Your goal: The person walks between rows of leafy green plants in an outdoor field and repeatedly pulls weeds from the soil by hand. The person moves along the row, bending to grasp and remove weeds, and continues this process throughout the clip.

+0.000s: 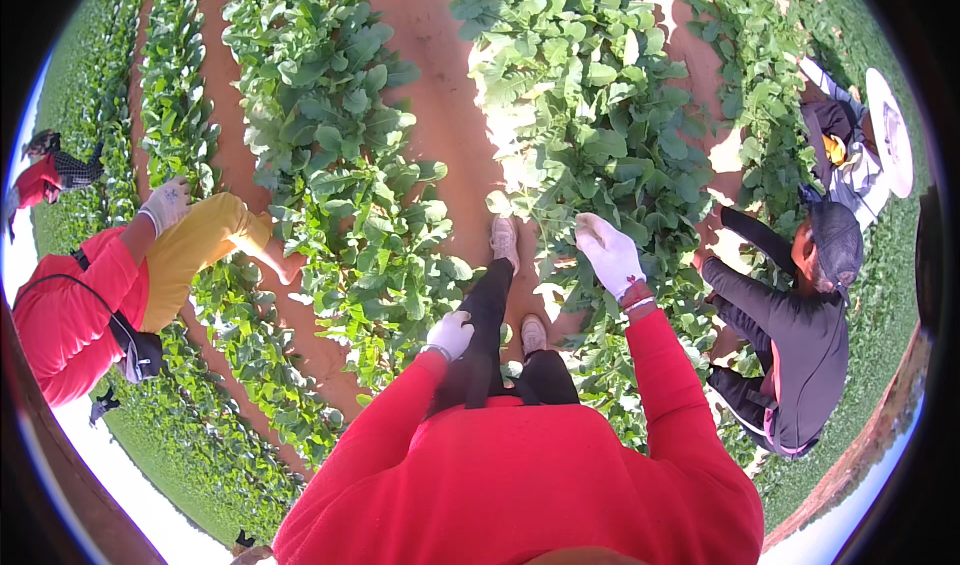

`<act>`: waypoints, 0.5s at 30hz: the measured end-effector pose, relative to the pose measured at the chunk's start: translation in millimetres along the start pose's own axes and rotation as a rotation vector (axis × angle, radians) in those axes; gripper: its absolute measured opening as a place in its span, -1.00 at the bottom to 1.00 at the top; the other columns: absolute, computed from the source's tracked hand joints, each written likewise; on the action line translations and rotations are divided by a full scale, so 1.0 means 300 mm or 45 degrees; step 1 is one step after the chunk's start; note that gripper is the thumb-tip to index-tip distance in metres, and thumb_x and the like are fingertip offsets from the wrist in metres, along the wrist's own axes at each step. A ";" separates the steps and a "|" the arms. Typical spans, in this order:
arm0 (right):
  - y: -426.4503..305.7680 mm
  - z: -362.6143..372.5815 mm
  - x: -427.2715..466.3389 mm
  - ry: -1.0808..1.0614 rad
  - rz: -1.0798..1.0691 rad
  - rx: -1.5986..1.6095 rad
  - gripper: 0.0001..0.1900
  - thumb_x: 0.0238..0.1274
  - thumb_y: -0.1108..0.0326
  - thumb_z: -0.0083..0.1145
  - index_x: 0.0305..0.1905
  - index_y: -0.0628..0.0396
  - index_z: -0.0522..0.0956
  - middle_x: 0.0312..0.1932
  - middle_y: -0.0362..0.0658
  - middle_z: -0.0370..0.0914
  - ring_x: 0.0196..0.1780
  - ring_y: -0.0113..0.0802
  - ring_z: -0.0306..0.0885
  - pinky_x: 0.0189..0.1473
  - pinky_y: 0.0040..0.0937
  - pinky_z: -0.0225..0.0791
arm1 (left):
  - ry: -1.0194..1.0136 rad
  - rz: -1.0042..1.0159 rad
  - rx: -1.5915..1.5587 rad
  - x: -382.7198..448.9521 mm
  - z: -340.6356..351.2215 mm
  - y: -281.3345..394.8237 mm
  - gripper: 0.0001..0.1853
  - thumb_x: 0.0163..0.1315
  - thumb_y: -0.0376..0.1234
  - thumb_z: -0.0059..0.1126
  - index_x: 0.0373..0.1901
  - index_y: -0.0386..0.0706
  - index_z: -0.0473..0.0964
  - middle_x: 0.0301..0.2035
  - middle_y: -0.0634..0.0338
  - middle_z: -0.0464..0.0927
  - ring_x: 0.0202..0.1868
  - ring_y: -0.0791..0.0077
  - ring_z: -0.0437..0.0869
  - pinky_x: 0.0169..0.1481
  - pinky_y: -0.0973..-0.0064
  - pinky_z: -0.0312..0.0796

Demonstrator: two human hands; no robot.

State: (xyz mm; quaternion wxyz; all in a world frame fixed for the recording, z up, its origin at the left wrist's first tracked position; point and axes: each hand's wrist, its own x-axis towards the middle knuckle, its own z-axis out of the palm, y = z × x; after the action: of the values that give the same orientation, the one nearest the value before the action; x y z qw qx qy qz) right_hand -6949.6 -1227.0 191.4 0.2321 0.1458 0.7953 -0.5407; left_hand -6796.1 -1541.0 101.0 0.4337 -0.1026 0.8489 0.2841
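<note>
My right hand (609, 256), in a white knit glove, reaches over a row of leafy green crop plants (592, 145). Its fingers are closed at the end of a thin, pale green leafy stem (536, 211) that sticks out to the left over the soil; the exact grip is hard to make out. My left hand (450, 334), also gloved in white, rests curled against my black trouser leg (480, 332), beside another crop row (375, 250). Nothing shows in it.
A strip of reddish soil (431, 77) runs between the rows, with my shoes (505, 241) on it. At right crouches a person in a dark cap (838, 242), with another in a wide hat (889, 133) beyond. At left a person in yellow trousers (199, 242) bends over.
</note>
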 end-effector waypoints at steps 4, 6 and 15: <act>-0.067 -0.078 0.032 -0.033 0.105 0.034 -0.64 0.18 0.28 0.01 0.02 0.27 0.46 -0.22 -0.10 0.57 -0.26 -0.43 0.56 -0.17 -0.51 0.42 | 0.058 -0.020 -0.122 -0.021 -0.098 -0.076 -0.63 0.08 -0.17 -0.08 -0.19 -0.20 0.52 -0.27 -0.08 0.56 -0.14 0.02 0.56 -0.03 0.23 0.38; -0.073 -0.119 0.037 -0.060 0.166 -0.010 -0.62 0.18 0.28 0.01 0.02 0.30 0.45 -0.22 -0.09 0.56 -0.27 -0.43 0.56 -0.20 -0.51 0.43 | 0.087 -0.054 -0.150 -0.029 -0.156 -0.121 -0.65 0.09 -0.17 -0.10 -0.26 -0.21 0.54 -0.27 -0.06 0.57 -0.16 0.03 0.56 -0.05 0.25 0.38; 0.071 -0.442 -0.123 -0.048 0.554 -0.280 -0.72 0.13 0.30 0.01 -0.12 0.24 0.53 -0.48 -0.16 0.52 -0.51 -0.42 0.47 -0.47 -0.48 0.37 | 0.272 -0.207 -0.366 -0.066 -0.329 -0.306 -0.63 0.08 -0.16 -0.07 -0.22 -0.18 0.57 -0.24 -0.03 0.58 -0.11 0.12 0.57 -0.02 0.35 0.38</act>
State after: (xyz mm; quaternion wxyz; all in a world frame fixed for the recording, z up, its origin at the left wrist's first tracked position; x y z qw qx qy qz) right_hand -6936.1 -1095.3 234.8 0.3725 0.2773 0.7947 -0.3909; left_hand -6812.4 -1673.9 126.2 0.3435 -0.2613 0.8298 0.3538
